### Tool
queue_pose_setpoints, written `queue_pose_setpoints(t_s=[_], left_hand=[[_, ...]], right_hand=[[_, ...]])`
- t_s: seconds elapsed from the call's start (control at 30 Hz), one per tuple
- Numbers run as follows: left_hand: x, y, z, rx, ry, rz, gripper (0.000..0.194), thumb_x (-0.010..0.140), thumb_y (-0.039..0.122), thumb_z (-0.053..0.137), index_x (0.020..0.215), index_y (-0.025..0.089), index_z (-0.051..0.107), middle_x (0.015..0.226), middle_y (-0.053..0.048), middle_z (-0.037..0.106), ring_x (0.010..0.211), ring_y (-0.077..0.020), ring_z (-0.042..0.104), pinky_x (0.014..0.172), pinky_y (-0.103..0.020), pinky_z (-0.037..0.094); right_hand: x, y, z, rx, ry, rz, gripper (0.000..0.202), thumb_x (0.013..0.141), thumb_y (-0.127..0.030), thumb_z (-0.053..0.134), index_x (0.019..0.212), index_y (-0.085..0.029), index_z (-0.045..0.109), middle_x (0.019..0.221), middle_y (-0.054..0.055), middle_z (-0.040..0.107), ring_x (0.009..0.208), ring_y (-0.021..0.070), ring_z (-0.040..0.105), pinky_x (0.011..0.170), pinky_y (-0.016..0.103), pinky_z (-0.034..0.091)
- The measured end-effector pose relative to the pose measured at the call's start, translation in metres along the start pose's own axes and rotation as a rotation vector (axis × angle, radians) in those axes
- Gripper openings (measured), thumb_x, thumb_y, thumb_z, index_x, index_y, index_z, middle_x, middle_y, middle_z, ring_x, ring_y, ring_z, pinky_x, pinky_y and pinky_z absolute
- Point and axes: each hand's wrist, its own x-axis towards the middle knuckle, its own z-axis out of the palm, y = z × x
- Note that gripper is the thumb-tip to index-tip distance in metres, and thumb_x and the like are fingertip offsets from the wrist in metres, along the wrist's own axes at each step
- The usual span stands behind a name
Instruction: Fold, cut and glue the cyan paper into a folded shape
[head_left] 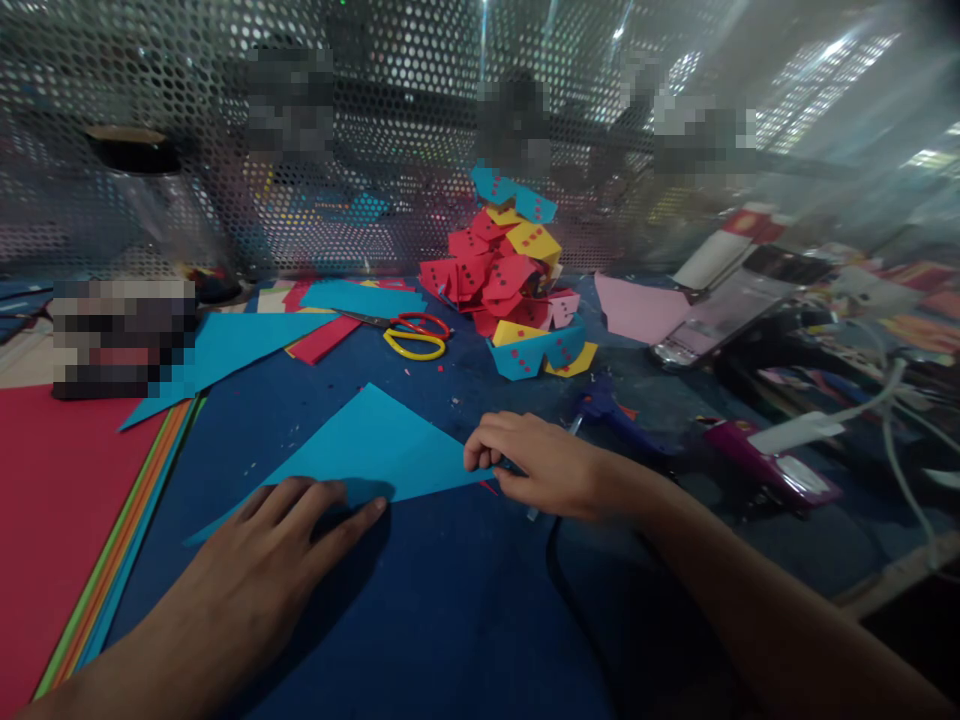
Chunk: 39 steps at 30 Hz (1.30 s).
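A blue sheet of paper [367, 445], folded into a triangle, lies on the dark blue tabletop in front of me. My left hand [300, 515] rests flat on its lower left part, fingers spread and thumb along the near edge. At the right corner, my right hand [536, 465] has its fingers curled, closed on the paper; the corner itself is hidden by them. Just beyond that hand lies a dark blue glue gun [619, 415]. Scissors [416, 337] with a red and a yellow handle lie behind the sheet.
Red, yellow, pink and blue dotted paper pieces [495, 270] are heaped at the back by a perforated metal screen [405, 120]. Coloured sheets [82, 480] are stacked at left. A purple device [780, 465] with a white plug and cables sits at right. A clear jar [154, 215] stands back left.
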Motion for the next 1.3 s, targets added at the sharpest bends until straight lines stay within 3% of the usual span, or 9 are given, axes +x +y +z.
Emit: queue_pose_setpoints(t_s=[0.47,0.83,0.93,1.1,1.3], left_hand=[[-0.002,-0.002,0.002,0.011,-0.049,-0.014,0.069,0.085,0.000,0.043,0.145,0.035,0.052,0.119,-0.006,0.069,0.099,-0.0278,0.065,0.082,-0.043,0.055],[0.000,-0.001,0.006,0.031,-0.069,-0.013,0.069,0.085,-0.001,0.048,0.145,0.033,0.052,0.118,-0.007,0.068,0.099,-0.0280,0.062,0.082,-0.043,0.054],[0.000,0.001,0.008,0.024,-0.090,-0.024,0.069,0.087,-0.001,0.046,0.146,0.033,0.050,0.119,-0.008,0.066,0.101,-0.0284,0.061,0.084,-0.045,0.053],[0.005,0.003,0.008,-0.032,-0.095,-0.069,0.060,0.092,0.001,0.043,0.142,0.032,0.053,0.116,-0.008,0.064,0.099,-0.0269,0.060,0.085,-0.045,0.054],[0.013,0.002,0.007,-0.201,-0.015,-0.159,0.046,0.093,0.000,0.042,0.125,0.027,0.062,0.110,-0.007,0.064,0.099,-0.0251,0.059,0.086,-0.043,0.053]], right_hand=[[0.000,0.017,-0.001,0.072,-0.032,-0.045,0.040,0.078,0.002,0.048,0.105,-0.022,0.065,0.106,0.002,0.067,0.093,0.0165,0.060,0.080,0.030,0.039],[0.001,0.014,-0.003,0.064,-0.043,0.011,0.043,0.077,0.004,0.046,0.104,-0.023,0.065,0.107,0.002,0.067,0.093,0.0162,0.061,0.078,0.028,0.043],[0.002,0.008,-0.005,0.057,-0.025,0.044,0.040,0.080,0.003,0.046,0.102,-0.023,0.066,0.107,0.002,0.067,0.095,0.0168,0.062,0.082,0.030,0.044],[0.007,-0.015,-0.005,0.048,0.139,0.038,0.019,0.095,-0.011,0.050,0.102,-0.022,0.064,0.111,0.004,0.066,0.104,0.0195,0.060,0.091,0.035,0.042],[0.027,-0.049,0.009,0.006,0.110,-0.068,0.008,0.097,-0.026,0.062,0.102,-0.021,0.065,0.113,0.004,0.069,0.109,0.0226,0.060,0.100,0.041,0.038]])
